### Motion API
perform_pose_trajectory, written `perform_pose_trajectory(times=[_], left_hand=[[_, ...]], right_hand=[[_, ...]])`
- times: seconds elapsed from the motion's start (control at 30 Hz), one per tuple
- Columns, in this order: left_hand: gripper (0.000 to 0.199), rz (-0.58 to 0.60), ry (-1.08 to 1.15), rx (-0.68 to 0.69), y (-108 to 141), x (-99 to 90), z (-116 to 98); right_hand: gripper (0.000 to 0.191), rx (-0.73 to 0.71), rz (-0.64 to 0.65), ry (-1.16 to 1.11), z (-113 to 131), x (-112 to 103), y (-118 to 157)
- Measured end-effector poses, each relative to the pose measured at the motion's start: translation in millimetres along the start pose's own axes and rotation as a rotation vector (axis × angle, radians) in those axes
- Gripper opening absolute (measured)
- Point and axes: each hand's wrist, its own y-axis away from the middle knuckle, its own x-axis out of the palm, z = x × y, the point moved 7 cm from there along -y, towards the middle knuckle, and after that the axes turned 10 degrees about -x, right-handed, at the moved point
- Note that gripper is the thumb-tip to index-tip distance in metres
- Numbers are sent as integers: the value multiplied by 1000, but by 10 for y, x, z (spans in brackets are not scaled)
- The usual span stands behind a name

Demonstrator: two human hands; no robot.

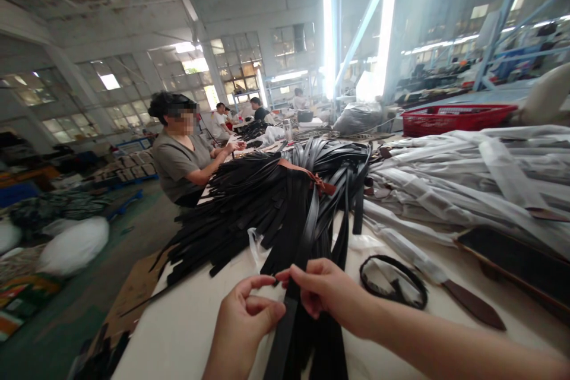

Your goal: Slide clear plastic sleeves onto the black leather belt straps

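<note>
My two hands meet over the near end of a large heap of black straps (249, 190), which look like leather or a leather-like material. In my right hand (327, 294) a black strap (287, 314) is pinched between thumb and fingers. My left hand (247, 320) is curled at the same strap's left edge, with its thumb against it and its index fingertip close to my right fingers. Anything tiny between the fingertips is too small to make out. Around the heap lies a reddish-brown strap (296, 167), knotted at its right end.
White-wrapped straps with brown tips (474, 303) lie to the right on the pale table (178, 332). Nearby are a coiled black band (394, 281), a dark board (512, 255) and a red plastic basket (458, 120). A co-worker (178, 157) stands at the table's left side.
</note>
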Motion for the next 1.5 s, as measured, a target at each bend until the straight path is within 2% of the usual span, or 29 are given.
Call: perform_pose_trajectory(times=[0.1,0.27,0.33,0.47,0.53,0.57,0.67,0.73,0.77,0.83,0.97,1.03,1.2,1.33,1.5], left_hand=[[56,12,10,19,0,-1,-22],[55,13,0,3,10,-4,-31],[54,3,-7,10,14,-12,-36],[53,10,-11,16,28,-15,-50],[53,34,-27,5,39,5,-56],[53,45,-40,-2,44,17,-58],[52,66,-76,-17,58,48,-62],[52,78,-94,-25,60,62,-59],[52,81,-94,-28,60,64,-57],[53,64,-81,-25,55,52,-58],[53,14,-60,12,51,28,-71],[52,7,-62,31,53,32,-76],[47,-20,-55,57,39,5,-84],[48,5,-86,71,-4,-8,-68],[52,33,-94,37,-43,-17,-24]], right_hand=[[57,15,19,81,-37,58,38],[45,-38,-192,-187,100,-225,-86],[40,-78,-140,-135,130,-196,-81],[43,-122,38,101,106,44,28],[41,-73,38,55,87,56,30],[38,-45,-2,-25,93,10,6],[30,-41,-230,-267,169,-275,-106],[24,-71,-330,-310,207,-419,-146],[23,-74,-336,-303,207,-434,-147],[26,-53,-249,-256,173,-335,-111],[38,-17,46,-22,93,32,46],[45,-20,98,79,56,109,88],[55,-8,120,149,-104,120,52],[53,-48,167,185,-57,113,23],[57,-64,-71,107,200,-91,-26]])
